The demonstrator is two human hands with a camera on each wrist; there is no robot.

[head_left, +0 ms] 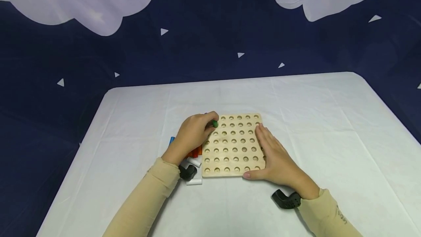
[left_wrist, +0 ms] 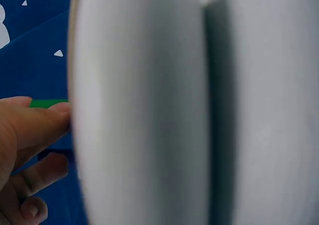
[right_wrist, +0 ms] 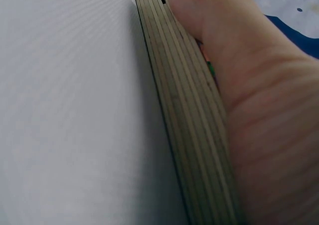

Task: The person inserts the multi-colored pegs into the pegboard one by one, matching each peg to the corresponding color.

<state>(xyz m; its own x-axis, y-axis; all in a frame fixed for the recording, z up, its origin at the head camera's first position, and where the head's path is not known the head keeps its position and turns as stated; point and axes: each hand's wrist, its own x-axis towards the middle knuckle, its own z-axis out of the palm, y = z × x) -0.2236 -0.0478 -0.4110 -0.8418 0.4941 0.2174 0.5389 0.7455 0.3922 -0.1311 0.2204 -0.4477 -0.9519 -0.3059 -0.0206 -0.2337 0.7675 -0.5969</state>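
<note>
Left hand (head_left: 194, 131) pinches green peg (head_left: 215, 124) by far-left corner of board (head_left: 229, 137) on table (head_left: 312, 131); right hand (head_left: 277, 160), fingers extended, touches right side. Visible holes (head_left: 234, 140) unfilled, looks barely started; loose pegs (head_left: 194, 162) left.

Head view: left hand (head_left: 193, 131) covers much of the green peg (head_left: 215, 124) and part of the loose pegs (head_left: 195, 153), can't count them; right hand (head_left: 277, 159) hides some of the board's (head_left: 229, 145) right edge. Left wrist: big pale cylinder (left_wrist: 139, 105) is blurred, blocks most of the frame; left hand cut by left edge. Right wrist: right hand cut off top and right.
</note>
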